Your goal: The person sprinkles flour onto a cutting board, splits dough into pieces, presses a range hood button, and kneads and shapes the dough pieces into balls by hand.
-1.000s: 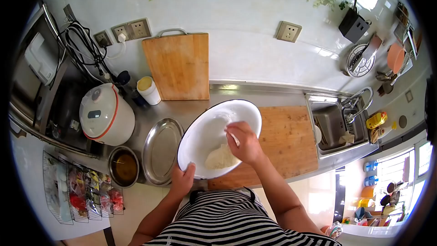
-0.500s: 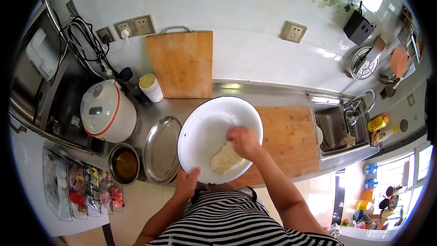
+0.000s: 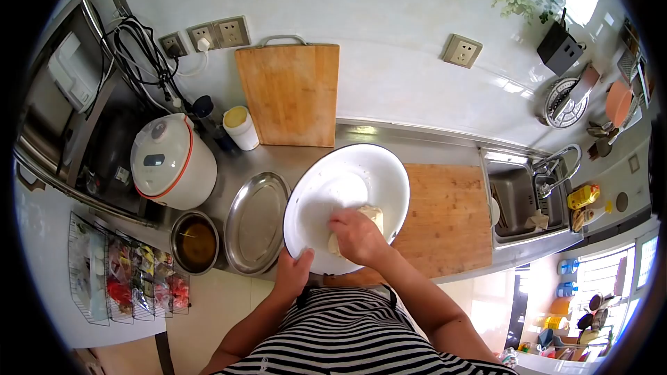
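On the metal counter, at right, we see a wooden board, partly hidden by a white bowl. An oval tray lies left of the bowl. Our left hand grips the bowl's near left rim; our right hand curls over pale dough inside; we cannot tell its grip.

Board, tray, cooker on counter

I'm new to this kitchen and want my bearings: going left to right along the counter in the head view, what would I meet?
Cooker, tray, bowl, flat board's right end, sink, yellow pack.
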Available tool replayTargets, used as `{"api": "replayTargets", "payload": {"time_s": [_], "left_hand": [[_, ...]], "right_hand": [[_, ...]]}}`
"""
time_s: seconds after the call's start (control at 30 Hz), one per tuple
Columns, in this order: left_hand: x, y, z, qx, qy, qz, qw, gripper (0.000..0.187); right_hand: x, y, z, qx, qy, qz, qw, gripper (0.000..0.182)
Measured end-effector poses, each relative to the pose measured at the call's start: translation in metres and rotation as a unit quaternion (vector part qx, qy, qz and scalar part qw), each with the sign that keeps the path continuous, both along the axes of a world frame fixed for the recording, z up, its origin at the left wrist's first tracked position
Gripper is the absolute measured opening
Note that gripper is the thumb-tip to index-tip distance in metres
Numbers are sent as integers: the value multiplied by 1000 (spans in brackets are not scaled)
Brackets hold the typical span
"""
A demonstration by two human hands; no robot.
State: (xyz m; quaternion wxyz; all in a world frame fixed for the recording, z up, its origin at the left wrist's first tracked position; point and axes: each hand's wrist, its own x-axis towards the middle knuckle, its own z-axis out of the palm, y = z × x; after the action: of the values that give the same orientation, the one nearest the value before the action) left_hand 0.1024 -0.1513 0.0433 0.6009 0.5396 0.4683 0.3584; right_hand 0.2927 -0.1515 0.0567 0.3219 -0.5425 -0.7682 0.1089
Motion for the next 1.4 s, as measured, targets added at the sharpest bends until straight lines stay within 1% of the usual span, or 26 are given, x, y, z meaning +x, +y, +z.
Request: {"api": "replayTargets", "payload": {"time_s": [0.03, 0.1, 0.13, 0.2, 0.23, 0.3, 0.37, 0.47, 0.53, 0.57, 0.67, 0.7, 0.73, 0.77, 0.8, 0.83, 0.87, 1.0, 1.07, 1.1, 1.17, 1.2, 1.23, 1.3, 1.33, 1.4], "left_hand": [[0, 0, -4, 10, -12, 11, 1000, 35], [0, 0, -10, 13, -11, 13, 1000, 34], [1, 0, -10, 20, -10, 15, 1000, 33], [-1, 0, -8, 14, 2, 11, 1000, 33], [-2, 0, -7, 8, 14, 3, 1000, 32], [-2, -2, -8, 6, 9, -2, 1000, 32], [-2, -2, -10, 4, 2, -3, 1000, 32], [-6, 2, -10, 34, 7, 11, 999, 32], [-8, 5, 1, 7, 20, 18, 1000, 36], [-9, 5, 1, 6, 21, 21, 1000, 36], [-10, 7, 0, 23, 5, 16, 1000, 36], [-7, 7, 2, 69, 28, 15, 997, 36], [-6, 7, 4, 114, 53, 17, 992, 36], [-8, 7, 7, 113, 57, 19, 992, 36], [-10, 8, 8, 31, 28, 27, 999, 33], [-10, 8, 9, -54, -3, 36, 998, 31], [-9, 7, 8, -56, -4, 38, 998, 31], [-9, 6, -6, -16, -48, 15, 999, 36], [-13, 5, -17, 5, -53, 12, 999, 39], [-15, 5, -20, 5, -50, 18, 999, 40], [-20, 4, -24, 3, -46, 21, 999, 40], [-21, 4, -21, -4, -51, 19, 998, 39], [-21, 4, -18, -11, -57, 18, 998, 38], [-21, 2, -9, -36, -43, 16, 998, 38], [-20, 2, -7, -59, -29, 16, 998, 39], [-18, 0, -15, -60, -55, 37, 996, 38]], "right_hand": [[4, -1, -2, -1, 0, 0, 1000, 21], [10, 0, 0, -45, 6, 60, 997, 21], [12, 4, 6, -46, 5, 63, 997, 21], [13, 13, 17, 27, 101, -43, 994, 21], [12, 15, 18, 28, 103, -45, 993, 21], [7, 20, 19, -8, 77, -43, 996, 24], [0, 13, -9, -52, 38, 33, 997, 26], [2, -8, -4, -43, 0, 40, 998, 21], [16, -23, 19, 62, 3, -2, 998, 19], [14, -22, 17, 61, 4, 1, 998, 19], [14, -16, 4, -36, -49, -46, 997, 18], [15, -16, 5, -33, -50, -43, 997, 18], [20, -16, 8, -25, -5, -19, 999, 18], [22, -19, 10, -20, 42, 2, 999, 18], [24, -22, 10, -21, 45, 1, 999, 18], [27, -26, 10, -27, 84, -32, 996, 20], [29, -29, 10, -33, 121, -64, 990, 21], [18, -32, 17, -2, 101, -104, 989, 22], [19, -36, 16, 36, 48, -130, 990, 31], [18, -35, 22, 35, 49, -131, 990, 31], [20, -34, 37, -34, 34, -80, 996, 51], [19, -34, 40, -101, 7, -64, 993, 71], [18, -33, 37, -102, 7, -66, 993, 71], [17, -27, 19, -151, -58, -38, 986, 76], [17, -25, 11, -136, -49, -5, 989, 71], [16, -27, 3, -127, -69, -3, 990, 67]]}}
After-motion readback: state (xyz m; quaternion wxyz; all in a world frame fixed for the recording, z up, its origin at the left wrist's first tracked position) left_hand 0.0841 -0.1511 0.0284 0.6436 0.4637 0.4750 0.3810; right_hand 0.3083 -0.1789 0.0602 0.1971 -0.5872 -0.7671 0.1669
